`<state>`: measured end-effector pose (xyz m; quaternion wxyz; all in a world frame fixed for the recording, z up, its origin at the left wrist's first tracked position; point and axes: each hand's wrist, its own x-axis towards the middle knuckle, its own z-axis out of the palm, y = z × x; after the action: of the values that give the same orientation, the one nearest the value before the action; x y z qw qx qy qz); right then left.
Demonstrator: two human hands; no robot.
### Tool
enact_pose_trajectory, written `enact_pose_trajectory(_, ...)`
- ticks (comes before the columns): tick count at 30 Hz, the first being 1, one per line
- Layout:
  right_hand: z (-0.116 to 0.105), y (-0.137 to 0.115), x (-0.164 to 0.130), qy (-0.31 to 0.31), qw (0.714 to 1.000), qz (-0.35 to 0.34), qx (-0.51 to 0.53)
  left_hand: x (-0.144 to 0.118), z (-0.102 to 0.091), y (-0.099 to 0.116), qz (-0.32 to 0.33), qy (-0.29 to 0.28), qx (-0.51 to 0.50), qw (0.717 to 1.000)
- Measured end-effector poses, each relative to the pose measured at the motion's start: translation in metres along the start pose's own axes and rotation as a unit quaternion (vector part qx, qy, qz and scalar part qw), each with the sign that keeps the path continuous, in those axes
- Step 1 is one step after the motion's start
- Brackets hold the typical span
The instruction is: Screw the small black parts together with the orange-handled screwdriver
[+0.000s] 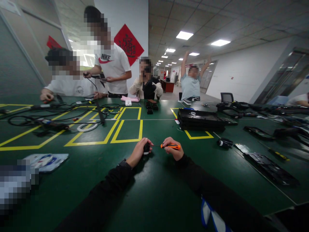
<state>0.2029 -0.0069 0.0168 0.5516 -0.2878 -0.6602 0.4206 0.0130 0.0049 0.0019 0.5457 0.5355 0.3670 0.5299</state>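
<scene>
Orange screwdriver [171, 146] sits pinched in the right hand [174, 149], its tip aimed at the small black part [146, 148] the left hand [140, 151] fingers grip steady above the bench [154, 193].

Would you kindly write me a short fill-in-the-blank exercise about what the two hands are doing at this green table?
1. The right hand holds a screwdriver with an ______ handle.
2. The left hand grips a small ______ part.
3. The screwdriver's tip points toward the ______ hand.
4. The lines taped on the table are ______.

Missing words: orange; black; left; yellow
</scene>
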Motion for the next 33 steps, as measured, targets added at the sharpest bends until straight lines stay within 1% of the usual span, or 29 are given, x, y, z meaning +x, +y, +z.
enact_pose_trajectory(2,0.001,-0.001,0.0,0.014,0.999,0.03,0.002,0.0,0.0,-0.001,0.0,-0.004,0.001,1.0)
enact_pose_trajectory(5,0.002,-0.003,0.001,0.054,0.994,0.095,0.002,0.0,-0.001,-0.001,-0.005,-0.006,0.002,1.0)
enact_pose_trajectory(7,0.002,-0.004,0.001,0.059,0.991,0.119,-0.002,0.001,-0.001,-0.001,-0.008,-0.004,0.001,1.0)
enact_pose_trajectory(9,0.001,-0.005,0.001,0.05,0.992,0.113,-0.001,0.001,-0.001,-0.001,-0.009,-0.003,0.0,1.0)
enact_pose_trajectory(13,0.001,-0.006,-0.001,0.036,0.997,0.068,0.019,0.0,0.0,-0.001,-0.008,0.0,-0.006,1.0)
enact_pose_trajectory(15,0.001,-0.006,-0.001,0.037,0.997,0.059,0.03,0.0,0.001,0.0,-0.009,0.004,-0.01,1.0)
enact_pose_trajectory(25,-0.002,-0.002,0.0,0.06,0.996,0.063,0.035,-0.003,0.004,0.005,-0.021,0.01,-0.013,1.0)
enact_pose_trajectory(31,-0.002,0.002,0.001,0.079,0.993,0.073,0.05,-0.005,0.004,0.008,-0.012,-0.008,0.028,0.999)
enact_pose_trajectory(33,-0.004,0.004,0.003,0.096,0.99,0.08,0.057,-0.005,0.004,0.006,-0.005,-0.008,0.042,0.999)
